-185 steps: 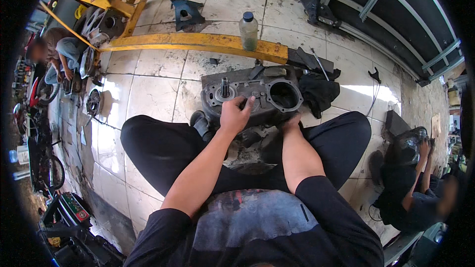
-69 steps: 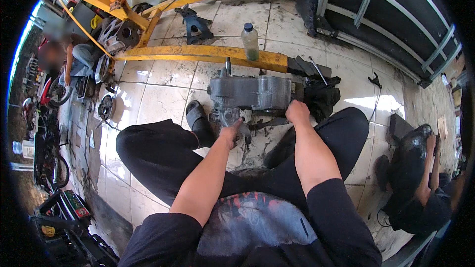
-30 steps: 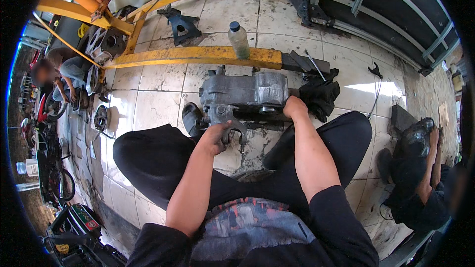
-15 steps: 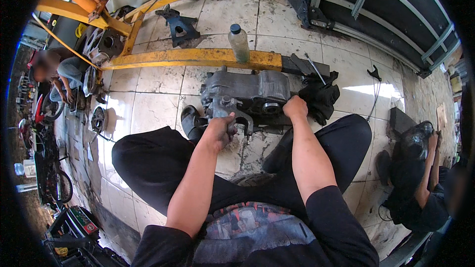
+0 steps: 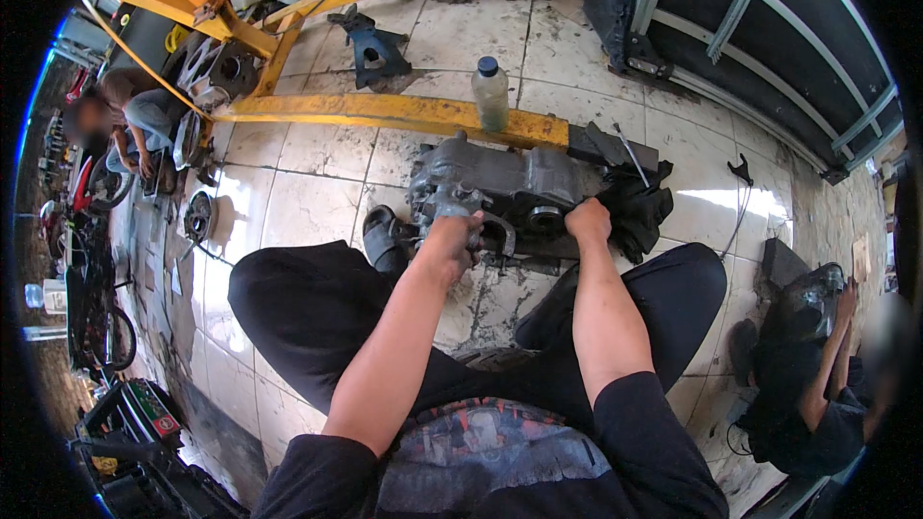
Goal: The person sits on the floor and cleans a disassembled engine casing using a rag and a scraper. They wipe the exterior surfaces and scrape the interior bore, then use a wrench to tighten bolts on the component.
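A grey metal engine casing (image 5: 499,169) lies on the floor in front of my crossed legs. A round bore shows in its near side, and a curved fork-like arm sticks out at its near left. My left hand (image 5: 452,242) is closed round the casing's near left part beside that arm; most of its fingers are hidden underneath. At the near right end, my right hand (image 5: 587,221) is curled closed against the casing's edge, right of the bore. Just beyond the casing stands a clear bottle (image 5: 491,101) with a dark blue cap.
A yellow steel beam (image 5: 365,110) runs across behind the casing. Black cloth (image 5: 639,216) and a long thin metal tool (image 5: 631,154) lie to the right. A blue-black jack stand (image 5: 373,48) is farther back. One person (image 5: 142,125) sits far left, another (image 5: 803,375) works at right.
The whole view has shifted, so everything sits a little farther right. My left hand has moved slightly forward on the casing; my right hand keeps its place at the right end.
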Motion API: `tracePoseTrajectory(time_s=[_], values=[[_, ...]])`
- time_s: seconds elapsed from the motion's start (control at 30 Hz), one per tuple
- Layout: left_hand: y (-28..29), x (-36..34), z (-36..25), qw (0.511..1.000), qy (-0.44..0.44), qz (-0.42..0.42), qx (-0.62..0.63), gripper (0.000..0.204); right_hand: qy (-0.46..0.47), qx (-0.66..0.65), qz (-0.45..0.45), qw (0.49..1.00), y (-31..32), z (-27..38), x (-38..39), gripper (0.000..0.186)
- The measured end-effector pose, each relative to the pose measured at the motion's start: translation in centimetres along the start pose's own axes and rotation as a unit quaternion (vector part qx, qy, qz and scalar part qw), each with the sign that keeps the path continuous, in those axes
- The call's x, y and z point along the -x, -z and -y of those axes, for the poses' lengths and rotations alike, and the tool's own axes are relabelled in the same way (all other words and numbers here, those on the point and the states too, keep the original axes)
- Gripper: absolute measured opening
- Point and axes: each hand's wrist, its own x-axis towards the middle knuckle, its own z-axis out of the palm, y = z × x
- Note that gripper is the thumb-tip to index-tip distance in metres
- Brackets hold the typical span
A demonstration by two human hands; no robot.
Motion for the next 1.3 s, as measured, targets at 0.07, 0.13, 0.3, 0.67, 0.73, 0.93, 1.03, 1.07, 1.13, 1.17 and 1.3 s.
tracePoseTrajectory(time_s=[0.07, 0.13, 0.3, 0.67, 0.73, 0.93, 1.03, 1.07, 1.13, 1.17, 1.3], values=[[-0.3, -0.2, -0.3, 1.0, 0.009, 0.009, 0.003, 0.023, 0.003, -0.007, -0.007, 1.0, -0.1, -0.3, -0.1, 0.04], [-0.4, -0.5, -0.6, 0.999, 0.028, 0.018, 0.015, 0.02, 0.009, -0.009, -0.014, 1.0, -0.2, -0.5, -0.2, 0.039], [-0.7, -2.1, -1.9, 0.997, 0.072, 0.033, 0.005, 0.007, 0.026, -0.017, -0.059, 0.998, -1.6, -1.5, -1.2, 0.039], [0.0, -3.8, -5.8, 0.982, 0.166, 0.082, -0.032, 0.014, 0.039, -0.11, -0.114, 0.987, -1.6, -3.7, 0.6, 0.053], [-0.4, -3.7, -5.6, 0.986, 0.156, 0.052, -0.021, 0.013, 0.013, -0.15, -0.121, 0.981, -1.5, -3.8, 1.1, 0.061], [0.7, -2.1, -4.7, 0.985, 0.134, 0.108, -0.012, 0.034, 0.02, -0.15, -0.096, 0.984, -2.0, -4.7, 1.5, 0.071], [1.3, -1.3, -3.6, 0.978, 0.12, 0.162, -0.05, 0.042, 0.001, -0.155, -0.092, 0.984, -2.8, -5.7, -0.3, 0.072], [1.9, -1.1, -3.4, 0.978, 0.117, 0.164, -0.05, 0.045, 0.001, -0.181, -0.103, 0.978, -3.0, -5.9, -0.1, 0.075], [2.6, -0.9, -3.2, 0.977, 0.133, 0.164, -0.025, 0.051, 0.022, -0.174, -0.117, 0.978, -3.4, -5.8, 0.0, 0.077], [2.8, -0.8, -3.2, 0.979, 0.122, 0.159, -0.037, 0.052, 0.031, -0.168, -0.125, 0.977, -3.7, -5.7, 0.0, 0.078], [3.5, 1.0, -4.3, 0.971, 0.08, 0.136, -0.18, 0.047, 0.038, -0.184, -0.13, 0.974, -4.1, -6.1, -0.7, 0.077]])
